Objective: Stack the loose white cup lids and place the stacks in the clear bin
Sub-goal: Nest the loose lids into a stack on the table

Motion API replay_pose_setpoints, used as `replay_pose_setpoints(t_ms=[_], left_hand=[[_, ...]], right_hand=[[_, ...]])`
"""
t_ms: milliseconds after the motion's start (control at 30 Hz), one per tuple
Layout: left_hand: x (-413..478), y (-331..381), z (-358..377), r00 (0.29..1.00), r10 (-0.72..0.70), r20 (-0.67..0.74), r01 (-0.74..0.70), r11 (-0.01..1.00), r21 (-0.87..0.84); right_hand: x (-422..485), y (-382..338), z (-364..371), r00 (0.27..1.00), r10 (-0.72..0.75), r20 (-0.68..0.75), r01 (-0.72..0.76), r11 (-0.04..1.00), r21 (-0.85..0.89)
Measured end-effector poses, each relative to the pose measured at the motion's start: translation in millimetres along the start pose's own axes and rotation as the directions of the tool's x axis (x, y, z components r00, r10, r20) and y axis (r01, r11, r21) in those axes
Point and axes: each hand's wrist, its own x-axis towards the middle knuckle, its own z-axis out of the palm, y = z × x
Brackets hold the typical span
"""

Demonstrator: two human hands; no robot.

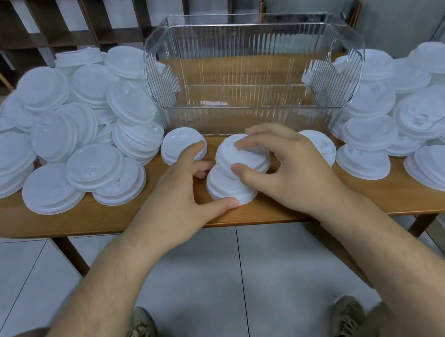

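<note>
White plastic cup lids (60, 131) lie heaped beside the clear ribbed bin (251, 117), none inside yet; before it my right hand (289, 164) grips a small stack (228, 151), left hand (179, 198) pinching the lower lids (223, 187).

No words, numbers or signs can be read anywhere. Some white lids (426, 114) at the right of the frame have small raised marks on top, but they are too blurry to make out.
</note>
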Motion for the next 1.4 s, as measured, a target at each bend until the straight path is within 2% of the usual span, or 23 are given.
replay_pose_setpoints(t_ms=[167, 433, 767, 967, 1167, 1300, 1400], left_hand=[[2.9, 3.7, 10.3, 0.998, 0.025, -0.054, -0.027, 0.998, -0.05], [1.4, 6.4, 10.1, 0.996, 0.057, -0.07, -0.056, 0.998, 0.02], [2.0, 2.0, 4.4, 0.999, 0.049, -0.009, -0.048, 0.998, 0.041], [-2.0, 4.4, -0.8, 0.999, 0.016, 0.039, -0.019, 0.997, 0.078], [-4.8, 10.7, -5.2, 0.991, -0.038, -0.131, 0.061, 0.983, 0.173], [-3.8, 13.9, -2.9, 0.965, -0.102, -0.24, 0.144, 0.975, 0.166], [-3.4, 14.0, -2.8, 0.956, -0.139, -0.259, 0.175, 0.977, 0.124]], right_hand=[[-10.6, 1.4, -0.8, 0.998, -0.043, 0.039, 0.041, 0.999, 0.032], [-16.1, 5.6, -6.1, 0.989, -0.025, 0.146, 0.019, 0.999, 0.043], [-16.6, 2.7, -4.8, 0.984, -0.041, 0.172, 0.036, 0.999, 0.029], [-18.4, 0.6, -6.1, 0.971, -0.013, 0.24, 0.009, 1.0, 0.016], [6.9, -14.8, 3.2, 0.986, 0.011, 0.164, -0.016, 0.999, 0.031], [40.0, -24.7, 18.0, 0.959, 0.096, 0.268, -0.089, 0.995, -0.036], [56.7, -26.2, 28.7, 0.92, 0.154, 0.36, -0.14, 0.988, -0.066]])
